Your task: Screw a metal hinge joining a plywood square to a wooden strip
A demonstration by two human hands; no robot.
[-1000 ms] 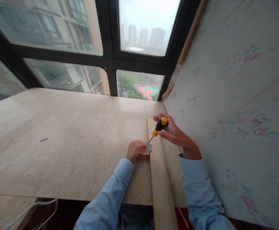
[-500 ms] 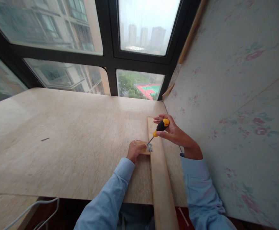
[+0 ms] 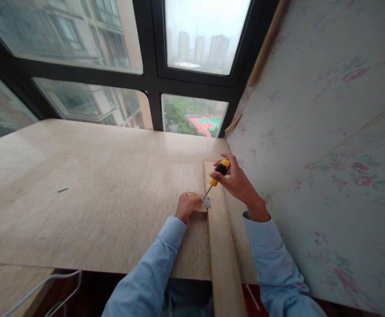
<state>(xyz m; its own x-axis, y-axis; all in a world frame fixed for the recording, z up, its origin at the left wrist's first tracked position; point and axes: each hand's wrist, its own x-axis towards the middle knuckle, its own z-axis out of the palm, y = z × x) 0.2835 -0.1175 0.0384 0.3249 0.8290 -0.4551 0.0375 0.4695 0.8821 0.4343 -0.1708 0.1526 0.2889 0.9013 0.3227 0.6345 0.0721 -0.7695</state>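
My right hand [image 3: 235, 178] grips a yellow-and-black screwdriver [image 3: 222, 168] by its handle, thumb on one side and fingers on the other. The shaft slants down to the left, its tip at the left leaf of a small metal hinge [image 3: 207, 202]. This hinge bridges a short wooden block [image 3: 199, 208] and a long wooden plank [image 3: 223, 246]. My left hand [image 3: 186, 206] is closed on the short block, with its fingertips beside the hinge. Whether it also pinches a screw there is too small to tell.
The stone-patterned ledge [image 3: 113, 185] carries a small dark sliver [image 3: 63, 190] at left. Floral-papered wall [image 3: 327, 176] rises close on the right, and dark-framed windows [image 3: 153, 83] stand behind. A pale cable [image 3: 63, 277] loops at the lower left. The plank overhangs the ledge's front edge.
My right hand has turned and its fingers have closed further round the screwdriver handle, with the wrist a little farther left. My left hand, the block and the plank stay in place.
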